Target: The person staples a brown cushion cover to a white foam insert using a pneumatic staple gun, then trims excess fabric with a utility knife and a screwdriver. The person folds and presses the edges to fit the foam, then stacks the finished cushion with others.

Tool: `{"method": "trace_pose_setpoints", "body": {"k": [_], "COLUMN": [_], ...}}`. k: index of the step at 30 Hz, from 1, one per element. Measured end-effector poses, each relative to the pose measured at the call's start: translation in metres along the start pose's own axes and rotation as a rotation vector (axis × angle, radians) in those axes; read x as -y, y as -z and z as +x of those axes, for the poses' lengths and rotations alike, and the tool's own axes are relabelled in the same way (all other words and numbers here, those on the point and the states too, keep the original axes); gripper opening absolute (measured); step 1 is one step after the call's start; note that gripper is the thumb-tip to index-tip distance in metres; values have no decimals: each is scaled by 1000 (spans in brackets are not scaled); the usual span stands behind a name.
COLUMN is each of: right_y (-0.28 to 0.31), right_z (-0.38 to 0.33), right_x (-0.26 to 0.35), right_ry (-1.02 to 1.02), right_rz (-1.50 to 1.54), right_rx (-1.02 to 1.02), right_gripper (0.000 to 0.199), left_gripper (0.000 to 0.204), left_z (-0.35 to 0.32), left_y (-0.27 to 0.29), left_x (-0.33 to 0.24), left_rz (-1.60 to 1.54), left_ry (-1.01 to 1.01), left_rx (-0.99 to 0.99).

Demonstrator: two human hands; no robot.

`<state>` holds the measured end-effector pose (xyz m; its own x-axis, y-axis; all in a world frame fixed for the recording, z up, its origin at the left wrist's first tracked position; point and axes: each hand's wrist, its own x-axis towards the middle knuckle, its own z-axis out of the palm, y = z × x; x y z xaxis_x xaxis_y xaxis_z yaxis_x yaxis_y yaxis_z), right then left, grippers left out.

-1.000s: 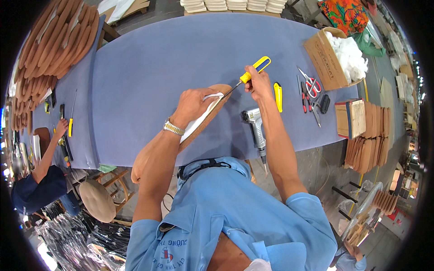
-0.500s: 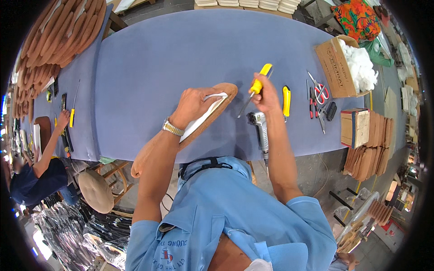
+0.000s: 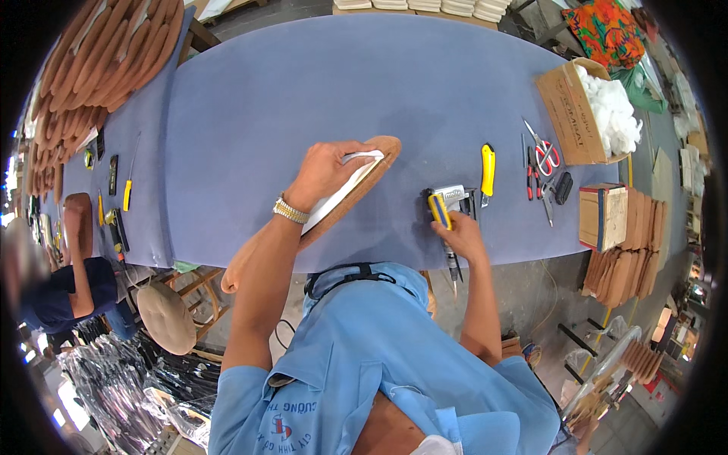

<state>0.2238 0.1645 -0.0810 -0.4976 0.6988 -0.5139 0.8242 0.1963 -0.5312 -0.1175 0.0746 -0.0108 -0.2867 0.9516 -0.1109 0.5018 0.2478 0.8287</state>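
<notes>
My left hand (image 3: 327, 168) grips the far end of a long brown upholstered pad (image 3: 389, 149), fingers closed on the white lining (image 3: 334, 199) along its open side. The pad slants from the table towards my left forearm, which covers part of it. Closed round a yellow-handled screwdriver (image 3: 439, 210), my right hand (image 3: 464, 236) is low over the table's near edge; the screwdriver's shaft cannot be made out. Just beyond those fingers lies a silver staple gun (image 3: 449, 194), partly hidden. A yellow utility knife (image 3: 487, 173) rests to its right.
Red-handled scissors (image 3: 546, 156), pliers and a black block lie right on the blue table (image 3: 303, 83). Beyond are a carton (image 3: 570, 114) of white stuffing and stacked brown pads (image 3: 629, 235). More pads (image 3: 106, 53) are piled far left, where another person (image 3: 68, 292) works.
My right hand has brought the screwdriver down and nearer to me, beside the staple gun; its handle is now turned differently. My left hand keeps its hold on the pad.
</notes>
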Motion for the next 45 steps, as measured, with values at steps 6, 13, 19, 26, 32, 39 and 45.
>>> {"method": "trace_pose_setpoints", "body": {"k": [6, 13, 19, 26, 32, 39, 45], "right_y": [6, 34, 25, 14, 21, 17, 41], "right_z": [14, 47, 59, 68, 80, 119, 142], "right_x": [-96, -135, -124, -131, -139, -108, -113], "right_ry": [-213, -315, -261, -277, -219, -54, -236], "right_rz": [178, -77, -22, 13, -146, -24, 16], "right_rx": [-488, -583, -651, -678, -912, -817, -545], "right_gripper": [45, 45, 42, 41, 39, 45, 52], "left_gripper": [29, 32, 39, 51, 57, 34, 29], "left_z": [5, 13, 13, 13, 8, 4, 11], "left_y": [2, 16, 28, 26, 23, 11, 6], "left_x": [6, -1, -10, -17, -26, -30, -25], "left_rz": [3, 48, 145, 30, -3, 206, 256], "left_ry": [25, 61, -139, -37, 29, 143, 183], "left_rx": [11, 67, 5, -117, -226, -218, -214]}}
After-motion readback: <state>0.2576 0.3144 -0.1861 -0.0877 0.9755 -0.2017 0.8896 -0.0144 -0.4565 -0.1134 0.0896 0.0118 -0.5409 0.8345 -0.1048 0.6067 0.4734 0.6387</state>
